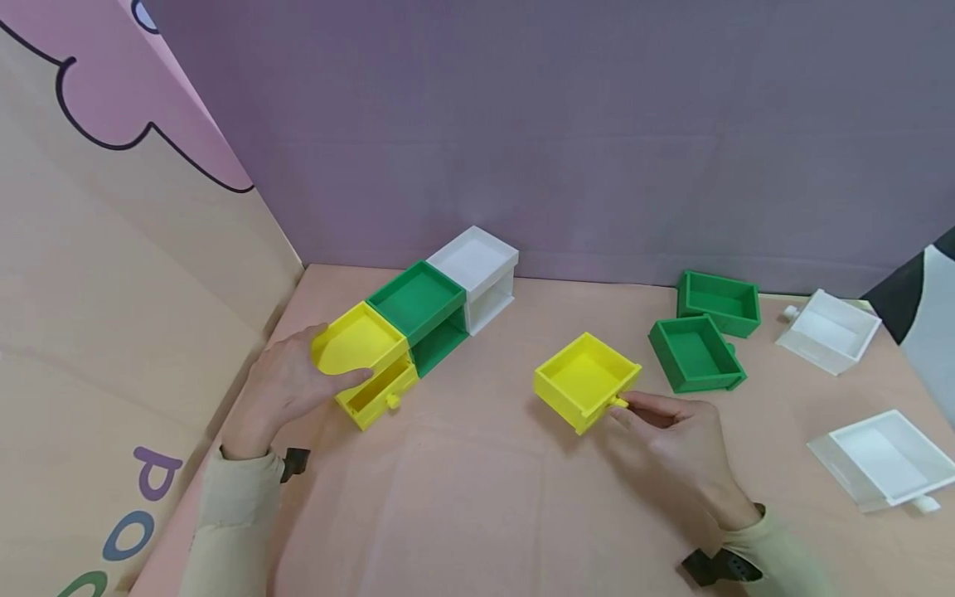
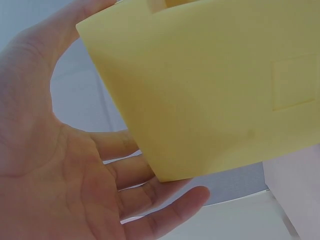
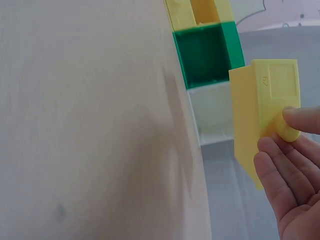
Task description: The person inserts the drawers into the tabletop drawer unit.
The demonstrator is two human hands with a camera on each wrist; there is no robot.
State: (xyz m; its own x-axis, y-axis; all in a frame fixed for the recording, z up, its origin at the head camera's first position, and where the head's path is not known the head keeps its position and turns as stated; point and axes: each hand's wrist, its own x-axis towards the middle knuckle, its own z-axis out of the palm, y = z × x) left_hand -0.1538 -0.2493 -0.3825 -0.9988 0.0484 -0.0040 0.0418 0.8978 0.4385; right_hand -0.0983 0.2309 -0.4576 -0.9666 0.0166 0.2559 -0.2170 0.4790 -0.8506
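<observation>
My left hand (image 1: 287, 385) grips a yellow cabinet box (image 1: 363, 333) at the end of a joined row, thumb along its near side. In the left wrist view the fingers reach round the plain side of that yellow box (image 2: 200, 105). A narrow yellow drawer (image 1: 379, 396) with a round knob juts from its front. Between thumb and fingers, my right hand (image 1: 682, 439) pinches the knob (image 1: 618, 401) of a second yellow drawer (image 1: 574, 390). This drawer casts a shadow on the table below it, and its knob front (image 3: 280, 80) faces the right wrist camera.
A green box (image 1: 418, 294) and a white box (image 1: 473, 259), both open-fronted, continue the row toward the back wall. At the right lie two green drawers (image 1: 719, 303) and two white drawers (image 1: 891, 460) on the pink-covered table (image 1: 448, 514). A printed panel (image 1: 112, 274) stands at the left.
</observation>
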